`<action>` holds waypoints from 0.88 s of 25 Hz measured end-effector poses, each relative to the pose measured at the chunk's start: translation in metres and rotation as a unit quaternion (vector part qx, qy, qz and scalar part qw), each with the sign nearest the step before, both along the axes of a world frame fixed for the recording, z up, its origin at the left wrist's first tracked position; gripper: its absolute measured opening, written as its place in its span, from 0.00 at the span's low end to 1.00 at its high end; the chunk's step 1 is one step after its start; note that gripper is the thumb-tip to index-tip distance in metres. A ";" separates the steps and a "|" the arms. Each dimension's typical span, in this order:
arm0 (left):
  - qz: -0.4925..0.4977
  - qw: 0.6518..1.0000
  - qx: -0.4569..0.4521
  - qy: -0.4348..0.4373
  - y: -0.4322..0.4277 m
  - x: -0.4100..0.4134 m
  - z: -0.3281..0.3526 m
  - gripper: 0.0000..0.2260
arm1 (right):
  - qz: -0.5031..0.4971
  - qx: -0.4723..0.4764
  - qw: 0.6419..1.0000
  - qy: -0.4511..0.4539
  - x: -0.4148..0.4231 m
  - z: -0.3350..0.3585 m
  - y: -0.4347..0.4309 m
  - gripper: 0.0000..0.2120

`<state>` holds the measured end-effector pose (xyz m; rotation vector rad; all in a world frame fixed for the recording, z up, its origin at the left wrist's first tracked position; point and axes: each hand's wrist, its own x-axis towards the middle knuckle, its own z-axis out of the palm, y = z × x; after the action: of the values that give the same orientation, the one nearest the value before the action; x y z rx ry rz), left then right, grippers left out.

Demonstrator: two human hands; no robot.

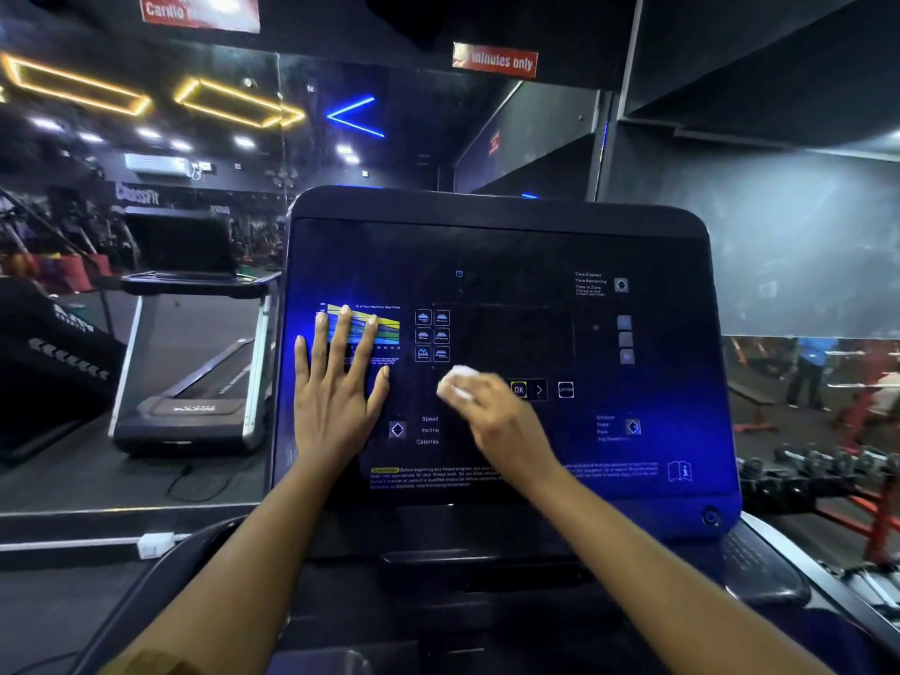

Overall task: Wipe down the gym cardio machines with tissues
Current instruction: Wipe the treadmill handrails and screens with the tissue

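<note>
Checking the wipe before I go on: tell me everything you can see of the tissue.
The tissue is white, crumpled into a small wad, soft paper by its look, and blurred. The right hand grips it with curled fingers and holds it against the dark glossy treadmill console, near the middle, just left of the OK button. Its underside is hidden.

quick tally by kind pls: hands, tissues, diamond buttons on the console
hands: 2 (left hand flat on the console, right hand)
tissue: 1, in the right hand's grip
diamond buttons: 3
total: 6
</note>
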<state>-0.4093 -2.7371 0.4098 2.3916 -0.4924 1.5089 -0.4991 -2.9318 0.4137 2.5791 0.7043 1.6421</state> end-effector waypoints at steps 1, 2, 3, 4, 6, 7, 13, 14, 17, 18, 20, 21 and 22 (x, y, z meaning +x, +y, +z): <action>-0.002 1.000 -0.001 0.001 0.000 0.000 0.001 0.27 | 0.011 -0.023 1.000 0.008 -0.009 -0.017 0.004 0.16; -0.006 1.000 -0.001 0.003 0.000 0.000 0.001 0.27 | 0.020 -0.047 0.999 0.017 -0.017 -0.033 0.006 0.15; -0.010 1.000 -0.001 0.005 0.001 0.000 0.001 0.27 | 0.027 -0.066 0.997 0.024 -0.024 -0.044 0.007 0.15; -0.017 1.000 0.002 0.003 0.002 -0.001 0.000 0.26 | 0.030 -0.075 0.996 0.032 -0.028 -0.049 0.006 0.14; -0.033 0.999 0.020 -0.005 0.007 -0.006 -0.009 0.25 | 0.017 -0.033 0.999 0.032 -0.029 -0.040 0.000 0.14; -0.039 0.999 0.032 -0.010 0.010 -0.010 -0.017 0.25 | 0.006 0.008 1.000 0.025 -0.025 -0.031 -0.004 0.14; -0.040 0.998 0.048 -0.004 0.029 -0.033 -0.063 0.25 | -0.027 0.077 0.996 0.019 -0.001 -0.013 0.017 0.14; -0.038 0.998 0.050 -0.003 0.032 -0.034 -0.066 0.25 | -0.009 0.047 0.999 0.016 -0.003 -0.025 0.025 0.15; -0.034 0.998 0.058 0.000 0.034 -0.035 -0.068 0.26 | 0.052 -0.075 0.996 0.012 -0.019 -0.064 0.035 0.13; -0.032 0.998 0.060 0.001 0.034 -0.035 -0.068 0.26 | 0.066 -0.110 0.992 0.018 -0.024 -0.070 0.035 0.13; -0.031 0.998 0.060 0.004 0.033 -0.035 -0.068 0.26 | 0.075 -0.128 0.989 0.022 -0.022 -0.059 0.032 0.13; -0.032 0.998 0.059 0.005 0.032 -0.035 -0.068 0.26 | 0.064 -0.102 0.993 0.017 -0.015 -0.045 0.032 0.14; -0.032 0.998 0.058 0.004 0.032 -0.035 -0.068 0.26 | 0.047 -0.056 0.997 0.013 -0.007 -0.028 0.033 0.16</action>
<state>-0.4444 -2.7047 0.3421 2.4419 -0.6657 1.4809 -0.5060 -2.8990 0.3857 2.5300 0.9058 1.5456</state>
